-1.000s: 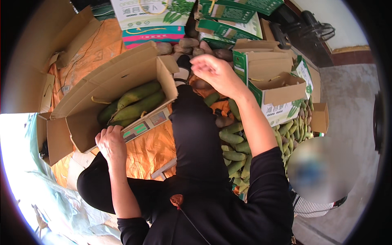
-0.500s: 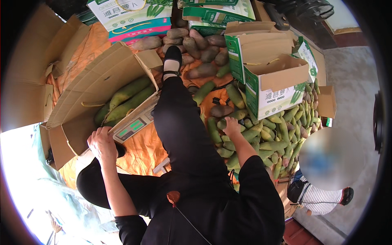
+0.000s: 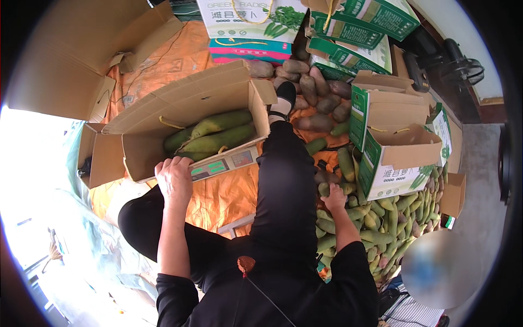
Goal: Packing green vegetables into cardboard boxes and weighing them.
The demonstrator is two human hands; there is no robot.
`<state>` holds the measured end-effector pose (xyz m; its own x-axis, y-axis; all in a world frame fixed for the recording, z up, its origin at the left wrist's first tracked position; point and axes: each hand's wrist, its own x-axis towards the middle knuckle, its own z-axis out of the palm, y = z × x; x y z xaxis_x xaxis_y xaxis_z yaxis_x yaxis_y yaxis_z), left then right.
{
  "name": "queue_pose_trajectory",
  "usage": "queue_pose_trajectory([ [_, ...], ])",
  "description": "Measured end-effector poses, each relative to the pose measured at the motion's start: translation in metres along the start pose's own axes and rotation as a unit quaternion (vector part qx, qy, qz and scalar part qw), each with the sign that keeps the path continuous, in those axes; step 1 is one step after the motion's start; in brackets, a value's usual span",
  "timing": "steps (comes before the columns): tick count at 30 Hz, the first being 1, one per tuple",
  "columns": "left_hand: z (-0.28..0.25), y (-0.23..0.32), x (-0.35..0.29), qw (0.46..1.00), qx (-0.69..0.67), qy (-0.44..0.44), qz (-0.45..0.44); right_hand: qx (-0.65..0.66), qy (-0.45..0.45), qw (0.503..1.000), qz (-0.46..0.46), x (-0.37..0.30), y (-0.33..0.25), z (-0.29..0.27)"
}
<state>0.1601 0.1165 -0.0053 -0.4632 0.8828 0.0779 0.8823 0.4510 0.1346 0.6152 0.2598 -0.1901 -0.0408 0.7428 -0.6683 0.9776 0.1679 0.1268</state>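
Note:
My left hand (image 3: 174, 179) rests on the near edge of an open brown cardboard box (image 3: 180, 106) that holds a few long green radishes (image 3: 218, 133). The box sits on a weighing scale (image 3: 222, 164) with a green display. My right hand (image 3: 333, 197) reaches down into a heap of green radishes (image 3: 381, 223) beside my outstretched right leg (image 3: 286, 185); its fingers are among the radishes and I cannot tell whether they grip one.
Orange sheeting (image 3: 229, 196) covers the floor. Green-and-white cartons (image 3: 395, 158) stand open to the right, more are stacked at the back (image 3: 256, 22). Brownish radishes (image 3: 316, 92) lie beyond my shoe (image 3: 284, 98). Flat cardboard (image 3: 71, 54) lies at the far left.
My right hand has come down from the far brown radishes into the green heap beside my leg. My left hand stays on the box edge.

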Motion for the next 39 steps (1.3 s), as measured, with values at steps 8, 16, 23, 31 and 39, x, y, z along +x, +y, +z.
queue_pose_trajectory([
  [8,0.003,-0.004,-0.002,1.000,-0.019,0.002,-0.011,0.375,0.182,0.891,-0.181,0.001,-0.036,-0.106],
  [16,0.004,-0.006,-0.005,1.000,-0.012,0.007,-0.002,0.489,0.245,0.726,-0.418,-0.113,-0.119,-0.291],
  [23,0.007,-0.008,-0.004,1.000,-0.012,0.019,0.004,0.500,0.210,0.580,-0.609,-0.179,-0.205,-0.362],
  [31,0.008,-0.007,-0.005,0.999,-0.020,0.046,0.012,0.125,0.220,0.703,-0.664,-0.167,-0.353,-0.322],
  [39,0.003,-0.004,-0.006,1.000,0.009,-0.001,-0.007,0.086,0.148,0.746,-0.644,-0.160,-0.370,-0.308],
])
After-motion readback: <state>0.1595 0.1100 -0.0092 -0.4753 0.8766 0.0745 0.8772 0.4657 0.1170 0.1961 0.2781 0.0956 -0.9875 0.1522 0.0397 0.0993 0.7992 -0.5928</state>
